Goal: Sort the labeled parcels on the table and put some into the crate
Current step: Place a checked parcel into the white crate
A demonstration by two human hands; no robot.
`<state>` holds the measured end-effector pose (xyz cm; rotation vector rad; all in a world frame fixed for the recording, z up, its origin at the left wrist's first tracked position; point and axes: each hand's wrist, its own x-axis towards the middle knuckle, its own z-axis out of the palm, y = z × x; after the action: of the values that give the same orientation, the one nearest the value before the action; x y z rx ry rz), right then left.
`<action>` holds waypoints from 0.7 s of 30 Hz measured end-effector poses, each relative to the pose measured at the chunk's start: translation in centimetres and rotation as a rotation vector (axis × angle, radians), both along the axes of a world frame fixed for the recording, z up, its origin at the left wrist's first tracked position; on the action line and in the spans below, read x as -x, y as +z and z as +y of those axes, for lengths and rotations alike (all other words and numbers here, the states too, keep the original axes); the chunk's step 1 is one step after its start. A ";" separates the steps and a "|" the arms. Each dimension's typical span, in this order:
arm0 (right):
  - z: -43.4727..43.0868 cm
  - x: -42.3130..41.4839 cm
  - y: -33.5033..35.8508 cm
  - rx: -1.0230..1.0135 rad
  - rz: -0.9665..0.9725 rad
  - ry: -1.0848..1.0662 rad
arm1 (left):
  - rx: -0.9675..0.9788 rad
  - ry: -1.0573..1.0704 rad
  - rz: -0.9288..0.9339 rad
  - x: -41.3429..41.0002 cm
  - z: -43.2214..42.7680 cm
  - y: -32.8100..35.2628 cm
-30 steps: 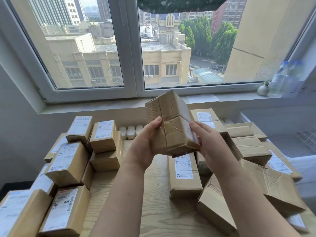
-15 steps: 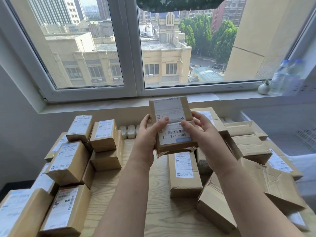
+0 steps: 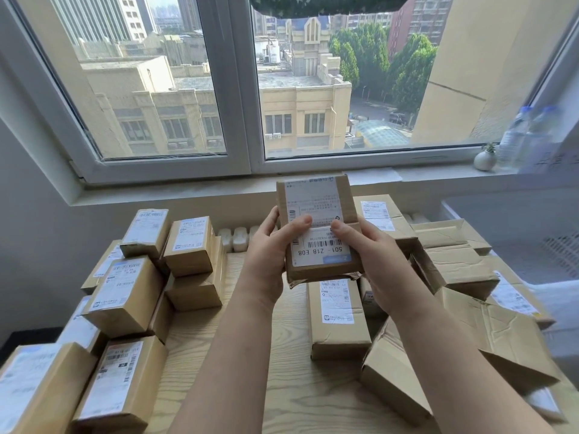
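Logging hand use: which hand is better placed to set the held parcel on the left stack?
Left, probably: the left hand grips the parcel at its left edge, nearest the left stack; the right hand would have to reach across.

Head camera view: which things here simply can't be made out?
All in the head view:
- Held parcel: the label's small print is too small and upside down, and both thumbs cover its middle.
- Left hand and right hand: the fingers behind the parcel are hidden by it.
- Pale shape at the right, possibly the crate: washed out, cut off by the edge.
- Bottom-left parcels: labels blurred, cut by the frame.
- Bottles: blurred.
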<state>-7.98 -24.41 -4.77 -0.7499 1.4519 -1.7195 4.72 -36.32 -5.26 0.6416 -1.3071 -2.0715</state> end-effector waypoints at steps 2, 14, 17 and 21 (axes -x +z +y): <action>-0.1 0.1 -0.2 -0.010 -0.003 0.000 | 0.015 -0.002 -0.018 0.0 -0.1 0.0; 0.5 0.5 0.2 -0.108 -0.086 -0.045 | -0.102 -0.084 -0.032 -0.8 0.2 0.5; 0.6 0.6 0.3 -0.104 -0.014 -0.121 | -0.014 -0.007 -0.081 -0.7 -0.1 0.2; 0.8 0.2 0.2 -0.104 0.126 -0.157 | 0.131 0.105 -0.163 -0.4 -0.2 0.4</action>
<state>-8.17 -23.62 -4.52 -0.7153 1.7124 -1.7226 5.11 -36.49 -4.83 0.8168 -1.4541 -1.8641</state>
